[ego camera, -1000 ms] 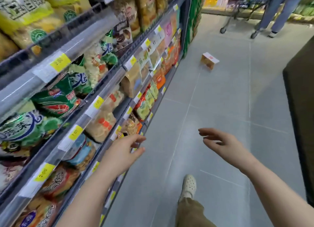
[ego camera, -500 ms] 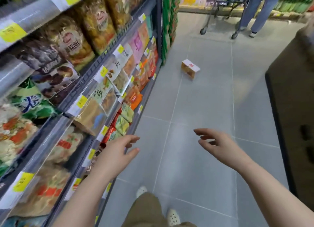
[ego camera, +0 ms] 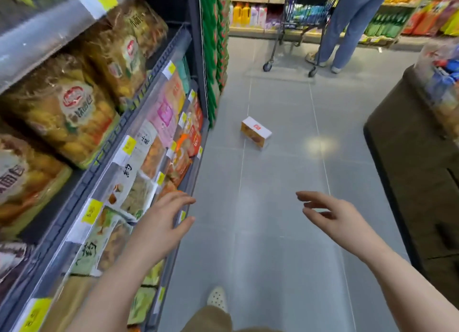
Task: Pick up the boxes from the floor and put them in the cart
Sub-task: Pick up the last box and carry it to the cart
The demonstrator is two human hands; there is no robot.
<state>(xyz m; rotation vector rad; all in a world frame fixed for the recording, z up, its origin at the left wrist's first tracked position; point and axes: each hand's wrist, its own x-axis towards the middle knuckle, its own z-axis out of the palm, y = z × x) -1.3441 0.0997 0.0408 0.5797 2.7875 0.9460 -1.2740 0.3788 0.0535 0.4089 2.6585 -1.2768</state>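
Note:
A small orange-and-white box [ego camera: 256,134] lies on the grey tiled floor in the middle of the aisle, well ahead of me. My left hand [ego camera: 162,223] hovers open beside the lower shelf edge, holding nothing. My right hand [ego camera: 334,216] is stretched forward over the floor with fingers spread and empty. Both hands are far short of the box. A shopping cart [ego camera: 301,21] stands at the far end of the aisle, partly cut off by the top of the frame.
Shelves of packaged snacks [ego camera: 104,123] run along my left. A dark display unit [ego camera: 417,162] borders the aisle on the right. A person in blue jeans [ego camera: 347,28] stands by the cart. My shoe [ego camera: 217,299] shows at the bottom.
I have walked forward along the aisle; the box and the cart appear closer and lower in view. Both hands stay open and held out in front.

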